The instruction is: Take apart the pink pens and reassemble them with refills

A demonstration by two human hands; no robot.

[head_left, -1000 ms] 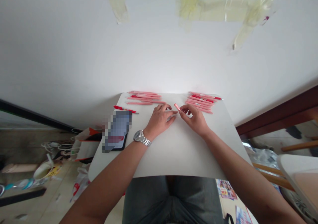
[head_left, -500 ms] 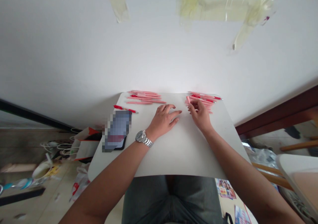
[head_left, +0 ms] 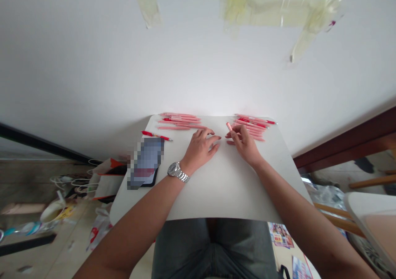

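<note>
My right hand (head_left: 243, 143) pinches a pink pen (head_left: 229, 126) between thumb and fingers, its end tilted up toward the wall. Below those fingers the end of another pink pen (head_left: 230, 143) shows on the table; the rest is covered by the hand. Just behind and to the right lies a group of pink and red pens (head_left: 255, 126). My left hand (head_left: 201, 147), with a metal watch on its wrist, has its fingers apart and holds nothing. Its fingertips are close to the right end of a second group of pink pens (head_left: 181, 120).
The small white table (head_left: 216, 196) stands against a white wall. On its left lie a red pen (head_left: 157, 136) and a phone (head_left: 145, 162) with a blurred screen. Bags and cables (head_left: 107, 178) are on the floor at left; a white chair (head_left: 371, 217) is at right.
My right hand has moved slightly left with the pink pen, away from the right group. A pen end now shows beneath it. My left hand has shifted slightly left.
</note>
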